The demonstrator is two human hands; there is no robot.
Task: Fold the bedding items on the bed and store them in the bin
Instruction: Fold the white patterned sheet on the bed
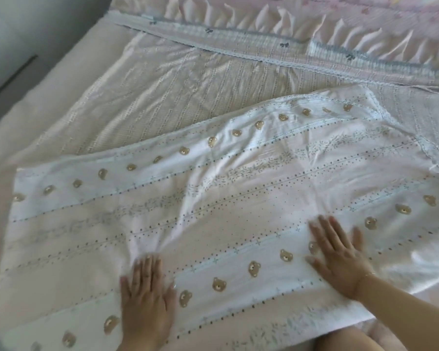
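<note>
Both hands lie flat with fingers straight and a little spread, holding nothing: the left hand (147, 297) and the right hand (340, 259) press on the near part of the bear-print sheet (213, 198), which is spread over the bed (36, 122). The sheet looks thin, light, soft and a little slippery, so I judge it best to take it by its corners or edges. I count two hands, one bear-print sheet, and beyond it one striped cover (162, 84) and one pink ruffled piece (314, 19); no bin is in view.
</note>
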